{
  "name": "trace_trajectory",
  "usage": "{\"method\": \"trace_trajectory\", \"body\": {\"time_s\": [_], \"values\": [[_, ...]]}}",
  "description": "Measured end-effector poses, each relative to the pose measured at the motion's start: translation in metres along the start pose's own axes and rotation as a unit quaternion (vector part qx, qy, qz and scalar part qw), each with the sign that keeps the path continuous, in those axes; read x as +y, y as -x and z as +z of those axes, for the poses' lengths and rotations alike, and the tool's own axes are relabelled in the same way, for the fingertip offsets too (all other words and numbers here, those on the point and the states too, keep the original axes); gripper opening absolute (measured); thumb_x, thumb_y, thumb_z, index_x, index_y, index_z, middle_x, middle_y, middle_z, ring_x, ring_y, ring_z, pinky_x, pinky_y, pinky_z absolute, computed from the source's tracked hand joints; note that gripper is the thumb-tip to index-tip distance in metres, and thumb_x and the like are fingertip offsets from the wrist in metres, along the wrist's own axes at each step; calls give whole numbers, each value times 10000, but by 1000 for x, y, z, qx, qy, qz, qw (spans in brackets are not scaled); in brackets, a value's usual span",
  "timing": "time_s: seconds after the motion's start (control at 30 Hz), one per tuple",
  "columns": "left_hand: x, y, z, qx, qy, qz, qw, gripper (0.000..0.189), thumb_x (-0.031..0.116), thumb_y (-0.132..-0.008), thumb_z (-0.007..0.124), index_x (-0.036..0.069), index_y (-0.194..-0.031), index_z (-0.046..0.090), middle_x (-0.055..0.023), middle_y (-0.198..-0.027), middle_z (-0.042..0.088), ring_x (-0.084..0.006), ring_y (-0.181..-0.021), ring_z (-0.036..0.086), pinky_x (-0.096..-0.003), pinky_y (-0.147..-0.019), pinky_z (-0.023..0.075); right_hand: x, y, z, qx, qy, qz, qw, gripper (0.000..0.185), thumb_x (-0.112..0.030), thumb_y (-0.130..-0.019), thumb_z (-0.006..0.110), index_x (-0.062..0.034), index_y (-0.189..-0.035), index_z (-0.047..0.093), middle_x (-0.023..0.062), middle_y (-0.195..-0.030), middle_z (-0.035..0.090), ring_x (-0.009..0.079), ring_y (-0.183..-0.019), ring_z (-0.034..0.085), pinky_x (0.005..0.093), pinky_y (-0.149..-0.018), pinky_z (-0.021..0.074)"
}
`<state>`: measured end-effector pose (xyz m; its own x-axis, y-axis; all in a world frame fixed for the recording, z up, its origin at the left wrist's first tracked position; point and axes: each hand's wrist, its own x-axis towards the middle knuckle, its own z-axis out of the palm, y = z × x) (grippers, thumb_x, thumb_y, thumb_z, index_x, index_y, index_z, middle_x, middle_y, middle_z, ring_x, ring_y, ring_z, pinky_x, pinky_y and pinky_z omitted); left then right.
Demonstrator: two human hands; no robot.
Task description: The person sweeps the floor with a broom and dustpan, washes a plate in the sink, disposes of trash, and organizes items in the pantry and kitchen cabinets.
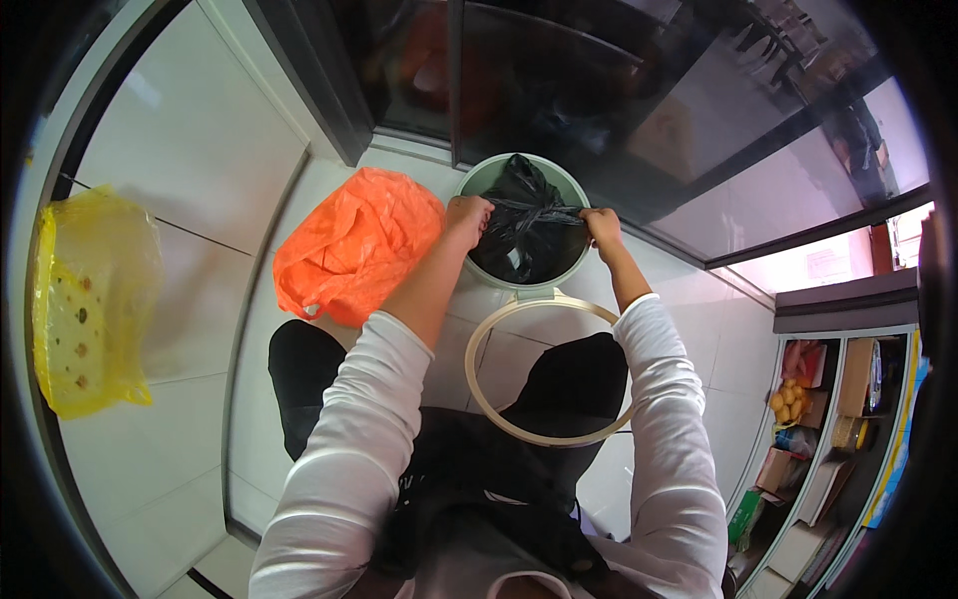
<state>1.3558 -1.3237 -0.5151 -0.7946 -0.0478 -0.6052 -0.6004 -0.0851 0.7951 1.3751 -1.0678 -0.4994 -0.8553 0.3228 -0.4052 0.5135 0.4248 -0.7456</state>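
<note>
A black plastic bag, knotted near its top, sits inside a round pale-green trash bin. My left hand grips one end of the knot at the bin's left rim, and my right hand grips the opposite end at the right rim. Between my hands the plastic is drawn out sideways. Attached to the bin's near side is a cream-coloured ring, tilted out towards my knees. An orange plastic bag, crumpled and bulging, rests on the floor just left of my left hand.
Dark glass sliding doors stand right behind the bin. At far left lies a yellow plastic bag with something inside. Shelves on the right hold boxes and a bag of yellow produce. My knees flank the space before the bin.
</note>
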Motion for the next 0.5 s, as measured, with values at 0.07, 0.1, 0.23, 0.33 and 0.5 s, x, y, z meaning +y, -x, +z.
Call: {"method": "trace_trajectory", "body": {"time_s": [0.07,0.1,0.23,0.33,0.5], "values": [[-2,-6,-13,-11,225,-167,960,187,104,-786,540,89,-604,498,-6,-532,447,-123,-457,421,-224,-355,236,3,-11,3,-21,-123,59,990,195,-190,-751,575,-6,-694,604,80,-527,542,167,-440,517,315,-407,380],[-11,-7,-19,-28,223,-197,954,181,94,-789,533,87,-610,506,-8,-535,452,-117,-449,409,-220,-357,233,10,-18,-4,-23,-182,95,978,185,-176,-758,567,-2,-706,602,78,-526,540,164,-440,513,309,-393,373],[6,15,-35,-124,67,-155,978,141,100,-808,536,73,-678,583,-10,-547,472,-92,-438,381,-211,-369,231,-14,5,-4,-56,-312,147,937,137,-107,-798,508,-2,-878,544,122,-696,587,207,-556,612,300,-469,503],[42,60,-26,-243,-278,-19,929,133,159,-803,579,54,-750,641,-7,-550,493,-82,-474,412,-230,-420,283,-20,1,-28,-230,-337,57,911,130,-87,-827,480,18,-868,545,116,-768,605,211,-648,627,305,-614,543],[36,61,-14,-208,-137,274,929,190,165,-846,522,46,-744,629,-15,-616,543,-80,-596,488,-211,-571,360,-77,32,-30,-308,-371,-22,876,182,-95,-836,489,-20,-679,542,61,-679,580,184,-676,600,281,-741,503]]}}
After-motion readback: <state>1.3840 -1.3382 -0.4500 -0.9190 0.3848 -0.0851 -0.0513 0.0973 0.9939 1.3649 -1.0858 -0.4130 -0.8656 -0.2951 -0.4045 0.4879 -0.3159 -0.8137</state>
